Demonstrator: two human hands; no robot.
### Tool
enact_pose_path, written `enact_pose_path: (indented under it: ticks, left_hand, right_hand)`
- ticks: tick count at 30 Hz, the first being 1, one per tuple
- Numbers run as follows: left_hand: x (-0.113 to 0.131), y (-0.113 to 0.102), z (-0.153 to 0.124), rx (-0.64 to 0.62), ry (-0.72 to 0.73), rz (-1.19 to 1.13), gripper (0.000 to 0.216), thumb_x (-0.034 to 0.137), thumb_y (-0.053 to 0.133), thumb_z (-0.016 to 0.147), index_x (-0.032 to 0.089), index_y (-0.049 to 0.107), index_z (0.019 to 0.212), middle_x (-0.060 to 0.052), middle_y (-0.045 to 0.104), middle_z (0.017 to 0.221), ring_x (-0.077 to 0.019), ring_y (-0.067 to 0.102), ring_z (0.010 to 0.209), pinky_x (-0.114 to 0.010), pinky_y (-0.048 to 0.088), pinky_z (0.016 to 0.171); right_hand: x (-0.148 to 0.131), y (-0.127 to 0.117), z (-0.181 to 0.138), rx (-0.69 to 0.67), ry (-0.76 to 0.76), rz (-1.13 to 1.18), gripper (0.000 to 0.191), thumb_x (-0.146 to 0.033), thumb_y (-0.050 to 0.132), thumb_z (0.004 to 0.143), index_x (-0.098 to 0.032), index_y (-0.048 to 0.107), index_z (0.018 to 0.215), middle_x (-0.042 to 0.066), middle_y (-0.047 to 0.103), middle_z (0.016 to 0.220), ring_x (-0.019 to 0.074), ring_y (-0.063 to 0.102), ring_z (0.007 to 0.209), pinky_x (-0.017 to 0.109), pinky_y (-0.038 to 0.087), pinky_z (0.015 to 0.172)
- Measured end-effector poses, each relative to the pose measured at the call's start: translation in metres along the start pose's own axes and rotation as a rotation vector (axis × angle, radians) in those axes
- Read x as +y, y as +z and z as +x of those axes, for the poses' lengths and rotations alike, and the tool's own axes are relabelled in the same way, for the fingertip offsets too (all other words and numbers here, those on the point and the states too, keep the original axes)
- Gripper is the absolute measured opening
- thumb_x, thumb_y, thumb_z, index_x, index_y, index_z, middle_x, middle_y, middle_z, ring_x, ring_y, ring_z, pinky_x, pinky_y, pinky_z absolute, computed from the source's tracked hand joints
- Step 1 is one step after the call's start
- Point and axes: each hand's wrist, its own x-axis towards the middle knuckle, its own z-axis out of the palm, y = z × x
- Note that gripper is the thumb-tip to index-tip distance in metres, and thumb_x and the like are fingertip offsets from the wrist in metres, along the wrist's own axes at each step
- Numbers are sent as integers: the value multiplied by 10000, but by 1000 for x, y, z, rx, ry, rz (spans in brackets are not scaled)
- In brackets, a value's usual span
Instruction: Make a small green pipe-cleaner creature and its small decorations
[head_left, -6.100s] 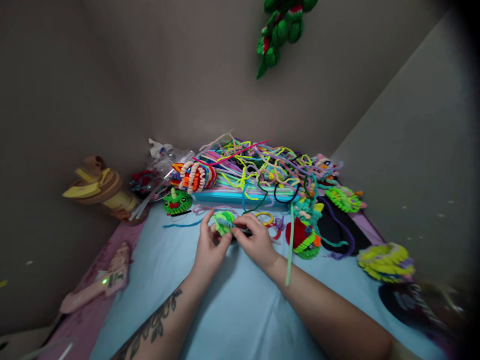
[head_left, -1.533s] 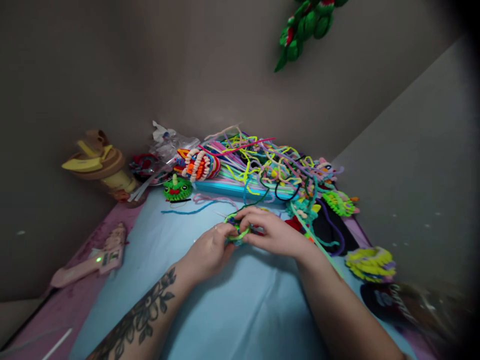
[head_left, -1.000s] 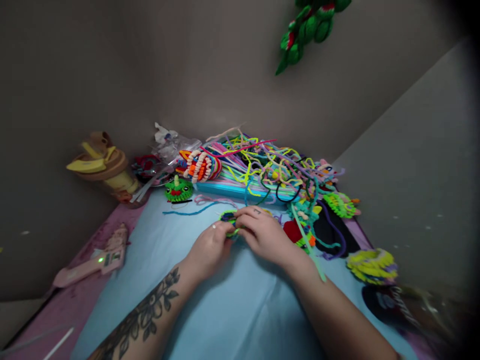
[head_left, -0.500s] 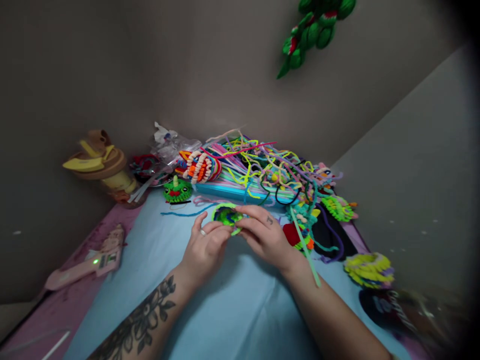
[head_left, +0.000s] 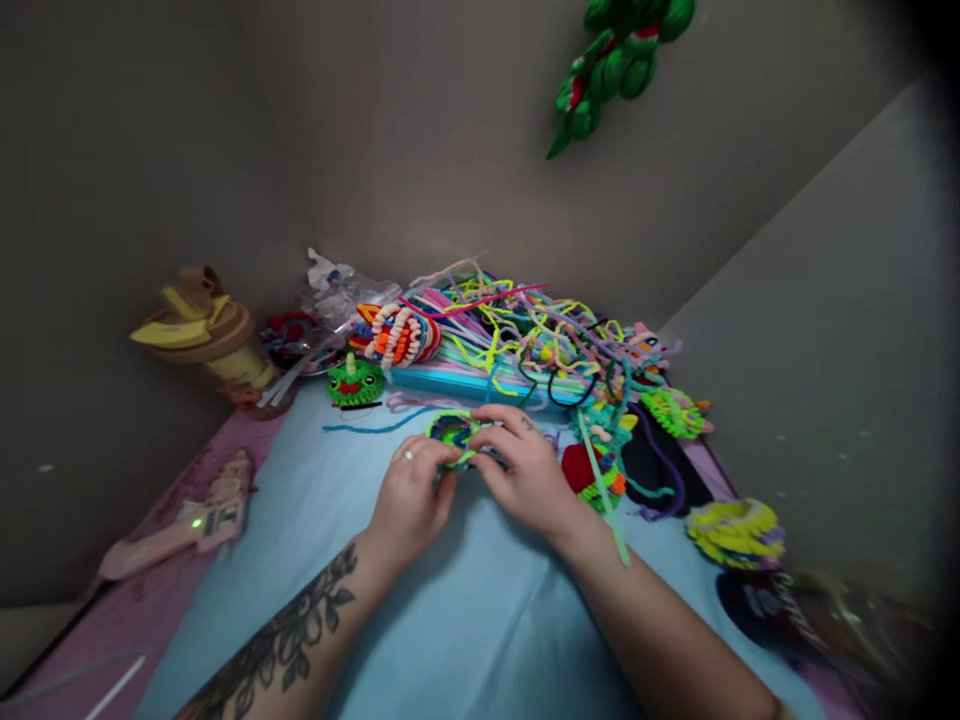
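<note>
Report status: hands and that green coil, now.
Left hand and right hand both pinching green coil. Coil over blue cloth. Pipe cleaner pile close behind; one green strand by right wrist.

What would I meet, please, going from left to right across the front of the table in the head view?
Pink hot-glue gun → left hand → green-and-blue coiled pipe-cleaner disc, pinched by both hands → right hand → yellow-and-lilac frilly pipe-cleaner ring.
</note>
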Motion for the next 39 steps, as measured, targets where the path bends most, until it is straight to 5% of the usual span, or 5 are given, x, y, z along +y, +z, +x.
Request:
enact_pose_path:
  ticks: [5,13,20,39]
  left_hand:
    - [-2,1,0,-3,113,83,245,17,488,802,202,470,961,-32,642,813,-168,599,772,-412,503,833]
    - [-2,-4,3,-46,4,41,284,56,497,821,185,489,1074,-88,623,1000,-194,589,958,-360,512,831]
    - [0,-8,8,-123,-30,105,172,80,531,815,185,596,934,-76,637,1004,-219,558,977,-399,460,867]
    - [2,-11,11,-156,-20,215,155,88,559,802,206,648,851,-24,694,860,-227,550,960,-446,360,933]
  right_hand:
    - [-4,-3,1,-86,-28,-149,99,-96,540,802,-177,591,826,100,603,1064,243,527,1030,395,463,878]
    - [-3,-3,1,-57,-125,-176,131,-96,509,814,-188,584,869,114,574,1080,252,497,1049,415,467,892]
    - [0,-3,1,-56,-152,-189,132,-123,504,841,-199,610,867,108,571,1061,252,496,1033,422,475,871]
    - [0,3,2,-202,62,44,196,-28,528,737,-196,555,833,85,491,1035,236,479,1039,402,443,878]
